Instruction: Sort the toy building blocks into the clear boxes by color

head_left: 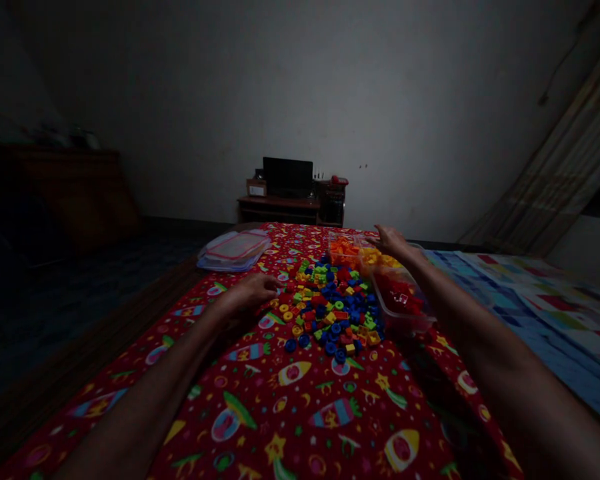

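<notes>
A loose pile of small plastic building bricks (pixel 337 307), in blue, green, yellow, red and orange, lies on a red patterned cloth (pixel 290 413). Beside the pile's left edge is my left hand (pixel 255 291), fingers slightly bent and apart, with nothing visible in them. My right hand (pixel 389 241) hovers over the clear containers at the pile's far right, its fingers spread. One container (pixel 344 252) has orange bricks, another holds yellow bricks (pixel 380 260). Nearest me on that side stands a clear container (pixel 407 323) with red bricks in it.
Stacked clear lids (pixel 235 250) lie at the cloth's far left. Past the far edge, a desk (pixel 280 203) with a monitor (pixel 287 177) stands against the wall. A bed with a checked cover (pixel 545 300) is on the right, a wooden cabinet (pixel 75 197) on the left.
</notes>
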Demonstrator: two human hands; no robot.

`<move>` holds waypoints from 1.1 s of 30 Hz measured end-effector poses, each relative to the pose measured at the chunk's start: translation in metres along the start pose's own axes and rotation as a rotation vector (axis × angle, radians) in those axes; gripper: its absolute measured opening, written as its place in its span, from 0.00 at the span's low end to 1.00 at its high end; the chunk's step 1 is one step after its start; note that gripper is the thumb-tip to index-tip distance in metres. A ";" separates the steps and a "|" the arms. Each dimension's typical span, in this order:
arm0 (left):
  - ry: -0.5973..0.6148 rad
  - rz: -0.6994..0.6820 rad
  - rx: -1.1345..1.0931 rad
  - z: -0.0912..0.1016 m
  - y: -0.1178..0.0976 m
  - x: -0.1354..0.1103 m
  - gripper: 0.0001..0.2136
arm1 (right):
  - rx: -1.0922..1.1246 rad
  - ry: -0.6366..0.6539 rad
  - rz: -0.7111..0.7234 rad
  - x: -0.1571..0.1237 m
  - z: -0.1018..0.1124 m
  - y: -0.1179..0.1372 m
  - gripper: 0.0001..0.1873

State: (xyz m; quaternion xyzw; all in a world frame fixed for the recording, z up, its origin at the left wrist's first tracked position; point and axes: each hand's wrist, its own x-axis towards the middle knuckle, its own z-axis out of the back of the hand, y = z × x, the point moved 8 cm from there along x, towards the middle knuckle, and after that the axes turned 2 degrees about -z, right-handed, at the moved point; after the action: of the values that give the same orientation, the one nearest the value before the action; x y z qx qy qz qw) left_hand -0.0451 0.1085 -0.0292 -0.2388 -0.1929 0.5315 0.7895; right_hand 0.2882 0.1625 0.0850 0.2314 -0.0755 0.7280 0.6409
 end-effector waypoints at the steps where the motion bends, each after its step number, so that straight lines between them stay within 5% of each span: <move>1: 0.062 0.006 0.009 -0.005 -0.001 -0.002 0.18 | 0.002 -0.015 0.051 -0.004 0.000 0.013 0.18; 3: 0.142 0.004 0.022 -0.012 -0.006 -0.007 0.17 | 0.034 -0.004 0.172 -0.018 -0.007 0.047 0.14; 8: 0.099 0.042 0.169 -0.015 -0.014 -0.012 0.07 | 0.060 0.237 0.507 -0.067 -0.051 0.144 0.13; 12: 0.147 0.060 0.214 -0.016 -0.015 -0.015 0.06 | 0.006 0.275 0.565 -0.084 -0.072 0.184 0.12; 20: 0.288 0.033 0.157 -0.022 -0.024 -0.019 0.11 | -0.255 0.399 0.504 -0.084 -0.101 0.197 0.15; 26: 0.208 -0.006 0.299 -0.027 -0.046 -0.022 0.14 | -0.171 0.428 0.490 -0.084 -0.099 0.192 0.12; 33: 0.163 0.009 0.394 -0.022 -0.049 -0.025 0.03 | -0.061 0.307 0.476 -0.072 -0.096 0.186 0.14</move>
State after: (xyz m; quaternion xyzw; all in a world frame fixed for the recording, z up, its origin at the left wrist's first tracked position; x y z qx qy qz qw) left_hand -0.0053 0.0656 -0.0192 -0.1230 -0.0197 0.5415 0.8314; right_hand 0.0904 0.1060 0.0036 0.0748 -0.0518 0.8820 0.4625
